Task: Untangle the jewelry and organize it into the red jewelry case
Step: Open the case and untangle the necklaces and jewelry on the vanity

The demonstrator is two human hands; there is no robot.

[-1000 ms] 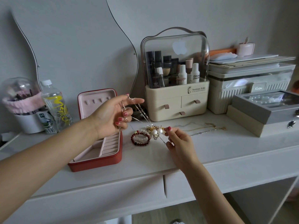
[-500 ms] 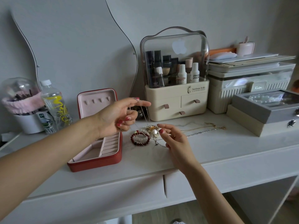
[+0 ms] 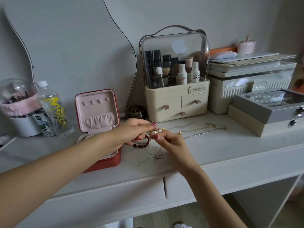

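Both hands pinch the tangled cluster of pearls and thin chains [image 3: 156, 131] on the white worktop [image 3: 213, 150]: left hand [image 3: 133, 132] from the left, right hand [image 3: 171, 145] from the near side. The open red jewelry case with pink lining [image 3: 98, 129] stands just left.

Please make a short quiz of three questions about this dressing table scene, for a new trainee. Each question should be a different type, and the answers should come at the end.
1. True or false: the red jewelry case is shut.
2. Which piece lies against the tangle on its near left? A) dark red bead bracelet B) watch C) hair clip
3. Fill in: the gold chain and the silver chain lie stretched out on the table, on the ____ hand's side.

Key
1. False: its lid stands up, and white beads show inside.
2. A
3. Right. The left hand and the right hand both pinch at the tangle.
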